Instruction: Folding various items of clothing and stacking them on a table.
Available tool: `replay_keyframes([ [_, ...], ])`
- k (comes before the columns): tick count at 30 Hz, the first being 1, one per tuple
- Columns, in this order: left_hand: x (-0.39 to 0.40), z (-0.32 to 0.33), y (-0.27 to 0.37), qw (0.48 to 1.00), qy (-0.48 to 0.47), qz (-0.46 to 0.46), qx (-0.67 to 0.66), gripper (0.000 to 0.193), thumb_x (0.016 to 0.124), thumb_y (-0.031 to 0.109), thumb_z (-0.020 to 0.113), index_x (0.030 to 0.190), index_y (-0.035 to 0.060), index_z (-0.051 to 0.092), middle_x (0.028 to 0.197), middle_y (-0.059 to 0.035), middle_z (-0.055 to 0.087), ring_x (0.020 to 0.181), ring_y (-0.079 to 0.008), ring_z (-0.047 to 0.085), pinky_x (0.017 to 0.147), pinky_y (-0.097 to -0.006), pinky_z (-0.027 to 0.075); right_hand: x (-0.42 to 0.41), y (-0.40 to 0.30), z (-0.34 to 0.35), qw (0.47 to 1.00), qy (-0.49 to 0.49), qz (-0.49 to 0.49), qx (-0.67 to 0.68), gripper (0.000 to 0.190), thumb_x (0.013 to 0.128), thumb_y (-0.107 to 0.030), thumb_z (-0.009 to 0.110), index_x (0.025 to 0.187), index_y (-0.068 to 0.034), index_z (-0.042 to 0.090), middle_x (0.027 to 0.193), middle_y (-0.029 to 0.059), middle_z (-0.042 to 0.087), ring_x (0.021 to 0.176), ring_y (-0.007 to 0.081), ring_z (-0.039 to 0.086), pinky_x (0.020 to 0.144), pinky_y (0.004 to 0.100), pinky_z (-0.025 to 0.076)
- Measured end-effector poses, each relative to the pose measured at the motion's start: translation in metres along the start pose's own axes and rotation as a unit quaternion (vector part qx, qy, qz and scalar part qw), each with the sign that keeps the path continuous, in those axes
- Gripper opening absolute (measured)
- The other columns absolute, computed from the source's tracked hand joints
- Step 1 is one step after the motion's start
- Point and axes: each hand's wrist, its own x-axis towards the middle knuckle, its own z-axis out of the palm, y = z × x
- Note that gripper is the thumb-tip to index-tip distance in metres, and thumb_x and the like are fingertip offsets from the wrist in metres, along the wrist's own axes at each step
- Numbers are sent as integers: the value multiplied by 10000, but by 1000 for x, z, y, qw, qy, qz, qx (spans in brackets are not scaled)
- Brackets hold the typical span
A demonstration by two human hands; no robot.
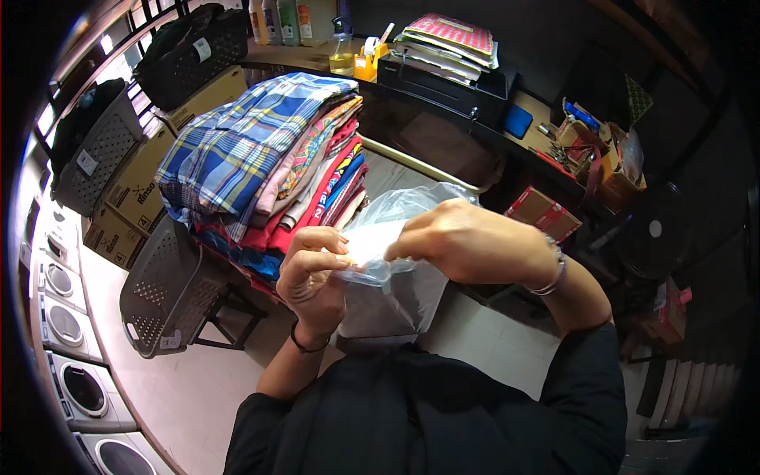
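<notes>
A clear plastic bag [409, 291] hangs in front of my chest, its upper part crumpled and bright with glare. My left hand [314, 276] pinches the bag's upper edge between thumb and fingers. From the other side my right hand [469, 243] grips the film, its fingertips partly lost behind the glare and the knuckles. Just beyond my left hand rises a tall stack of folded clothes [332, 196], topped by a blue plaid cloth [255, 136] with yellow and white lines. The surface under the stack is mostly hidden.
A grey laundry basket [172, 285] stands on a black stand at left, near cardboard boxes [139, 190] and filled baskets [98, 160]. Front-loading machines [83, 389] line the far left. Behind, a desk carries a black printer [439, 80], a tape dispenser [369, 59] and a pump bottle [341, 53].
</notes>
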Motion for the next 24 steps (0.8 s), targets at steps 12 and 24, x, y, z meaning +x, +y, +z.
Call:
replay_keyframes([
  [12, -11, -20, 17, 998, -54, -34, 2, 380, 631, 123, 780, 909, 75, 527, 955, -119, 508, 905, -221, 516, 807, -363, 440, -2, 6, 19, 982, -119, 58, 132, 184, 781, -35, 568, 960, -54, 604, 836, 127, 601, 772, 303, 590, 699, 360, 463],
  [24, -93, -42, -26, 909, -82, -407, -25, 396, 722, -6, 675, 1097, -15, 545, 1040, -74, 605, 942, -146, 573, 840, -287, 454, -16, 7, 76, 959, 221, 92, -152, 198, 607, -43, 713, 754, -44, 580, 750, 80, 563, 683, 236, 549, 618, 314, 439],
])
